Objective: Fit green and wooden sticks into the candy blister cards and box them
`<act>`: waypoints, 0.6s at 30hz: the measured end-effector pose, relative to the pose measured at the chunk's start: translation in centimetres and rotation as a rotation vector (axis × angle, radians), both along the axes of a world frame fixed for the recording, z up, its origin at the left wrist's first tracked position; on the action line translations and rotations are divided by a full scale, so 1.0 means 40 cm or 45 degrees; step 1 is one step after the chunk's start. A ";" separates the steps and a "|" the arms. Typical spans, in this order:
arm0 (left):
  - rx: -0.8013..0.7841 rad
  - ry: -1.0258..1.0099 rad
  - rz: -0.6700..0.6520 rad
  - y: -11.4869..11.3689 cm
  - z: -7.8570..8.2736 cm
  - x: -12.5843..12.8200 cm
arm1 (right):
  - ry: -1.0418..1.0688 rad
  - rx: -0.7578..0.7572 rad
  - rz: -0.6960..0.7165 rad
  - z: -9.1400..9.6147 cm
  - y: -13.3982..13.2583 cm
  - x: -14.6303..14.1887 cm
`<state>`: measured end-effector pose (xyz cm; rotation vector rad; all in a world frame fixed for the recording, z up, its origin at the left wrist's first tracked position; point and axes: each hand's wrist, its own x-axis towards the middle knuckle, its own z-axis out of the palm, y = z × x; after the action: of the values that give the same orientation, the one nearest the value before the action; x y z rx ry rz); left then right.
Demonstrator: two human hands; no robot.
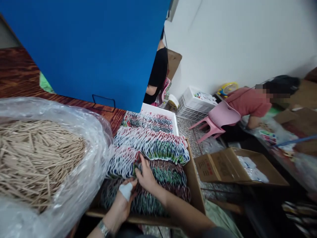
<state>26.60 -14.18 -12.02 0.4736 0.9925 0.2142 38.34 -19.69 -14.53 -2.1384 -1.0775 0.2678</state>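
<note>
In the middle of the view a cardboard box (195, 178) holds long rows of thin, flat printed cut-outs (123, 162) with white edges, standing packed side by side. My right hand (146, 175) is closed on the near right end of the left row, its fingertips and thumb against the last pieces. Just below it, my left hand (126, 191), with a white patch on its back, is closed at the same end, its fingers partly hidden. Other rows of cut-outs (158, 145) lie behind and to the right.
A clear plastic bag (96, 132) of thin wooden sticks (39, 158) fills the left. A blue panel (99, 49) rises ahead. A white foam box (174, 120) with more cut-outs stands behind. Right are an open carton (223, 165), a pink chair (224, 114) and a seated person (247, 102).
</note>
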 end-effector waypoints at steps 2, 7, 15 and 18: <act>0.012 -0.016 -0.016 0.009 -0.002 0.008 | -0.138 0.042 0.070 0.035 -0.062 0.016; -0.007 0.009 -0.023 0.024 0.001 0.008 | -0.807 0.069 -0.295 0.095 -0.238 0.158; -0.026 -0.003 -0.050 0.025 0.020 -0.001 | -1.137 -0.431 -0.544 -0.030 -0.224 0.351; -0.018 -0.016 -0.066 0.028 0.027 -0.007 | -1.143 -0.423 -0.509 -0.033 -0.201 0.361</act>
<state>26.30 -13.05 -10.93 0.4843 0.9681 0.1633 52.77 -27.72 -15.86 -2.7943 -1.0596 -0.8296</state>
